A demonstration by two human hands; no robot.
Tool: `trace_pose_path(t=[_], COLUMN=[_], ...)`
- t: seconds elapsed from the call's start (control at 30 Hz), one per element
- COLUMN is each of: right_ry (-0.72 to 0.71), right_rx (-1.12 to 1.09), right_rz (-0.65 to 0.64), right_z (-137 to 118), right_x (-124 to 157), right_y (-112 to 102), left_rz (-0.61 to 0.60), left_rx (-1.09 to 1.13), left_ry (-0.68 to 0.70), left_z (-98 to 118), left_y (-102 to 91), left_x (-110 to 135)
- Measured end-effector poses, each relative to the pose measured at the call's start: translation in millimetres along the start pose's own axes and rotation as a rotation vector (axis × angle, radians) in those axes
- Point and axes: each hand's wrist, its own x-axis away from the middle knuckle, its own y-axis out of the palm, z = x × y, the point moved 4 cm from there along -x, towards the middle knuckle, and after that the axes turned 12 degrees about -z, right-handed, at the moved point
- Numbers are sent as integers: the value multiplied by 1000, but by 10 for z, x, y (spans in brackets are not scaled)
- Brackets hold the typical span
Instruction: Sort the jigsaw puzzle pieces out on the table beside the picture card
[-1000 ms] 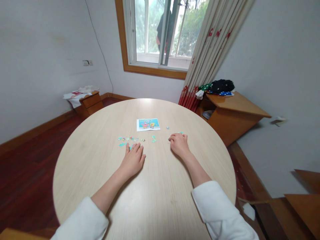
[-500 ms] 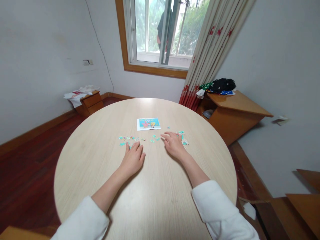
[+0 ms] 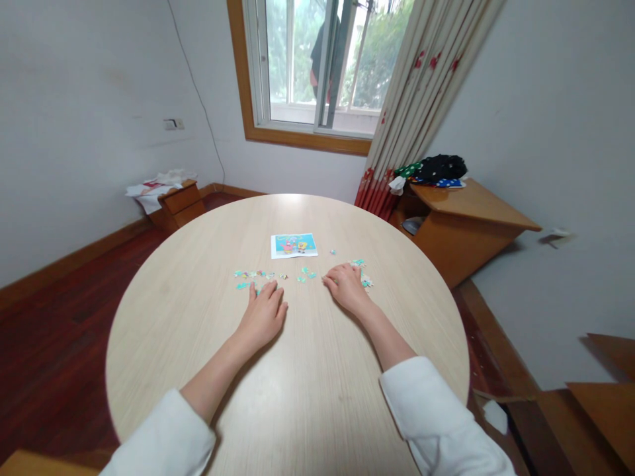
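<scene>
My left hand (image 3: 264,315) lies on the round table with its fingers apart, the fingertips at the near edge of a row of small jigsaw puzzle pieces (image 3: 243,285). Some teal pieces are partly hidden by those fingers. My right hand (image 3: 346,289) rests to the right, its thumb and fingers drawn together in a pinch; whatever is at the tips is too small to make out. Beside and behind it lies a cluster of teal and pale pieces (image 3: 358,263), partly covered. Between the hands are a few loose teal pieces (image 3: 306,272). Beyond them lies a cartoon picture card (image 3: 294,245).
The pale round table (image 3: 317,396) fills the middle. One piece (image 3: 333,251) lies alone right of the card. A tilted wooden cabinet (image 3: 471,218) with clothes on top stands at right. A small wooden chest (image 3: 182,203) is at left. Through the window, a person (image 3: 320,56) is partly visible.
My right hand's thumb and fingers, spread before, have drawn together and shifted slightly toward me. The left hand has stayed in place. The whole view has moved very slightly.
</scene>
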Motion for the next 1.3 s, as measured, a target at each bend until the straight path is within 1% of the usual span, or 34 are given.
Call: trace_pose_path(t=[0.1, 0.2, 0.3, 0.43, 0.5, 0.57, 0.6, 0.67, 0.73, 0.77, 0.83, 0.9, 0.97, 1.03, 1.17, 1.23, 1.3], right_ry=[-41, -65, -32, -24, 42, 185, 266, 401, 452, 442, 367, 277, 234, 270, 427, 449, 427], right_rx=[-113, -160, -134, -63, -17, 53, 89, 134, 135, 130, 136, 149, 157, 159, 157, 149, 138], right_rz=[-81, -152, -139, -71, 2, 67, 73, 11, -90, -130, -174, -192, -193, -188, -142, -105, -67], right_z=[-89, -146, -149, -112, -30, 99, 167, 274, 303, 283, 195, 103, 76, 146, 416, 499, 512], right_x=[9, 12, 5, 4, 15, 32, 41, 49, 44, 37, 17, 0, -11, -18, -21, -30, -45], right_y=[37, 98, 121, 59, -2, -46, -47, 2, 88, 129, 185, 206, 196, 169, 125, 123, 126], left_rz=[7, 17, 15, 17, 10, 5, 5, 9, 12, 12, 8, 6, 7, 11, 21, 26, 28], left_rx=[4, 3, 4, 1, 9, 12, 11, 9, 9, 9, 14, 19, 22, 24, 43, 46, 33], left_ry=[3, 3, 3, 8, 7, 10, 13, 17, 15, 13, 7, 3, 2, 5, 24, 50, 95], left_z=[8, 23, 28, 21, 15, 11, 10, 11, 14, 16, 22, 25, 21, 6, -23, 18, 131], left_y=[-13, -29, -31, -22, -16, -11, -10, -11, -15, -17, -22, -26, -23, -15, 2, 7, 17], left_x=[3, 10, 13, 10, 7, 7, 7, 10, 12, 12, 12, 9, 7, 4, -4, -13, -25])
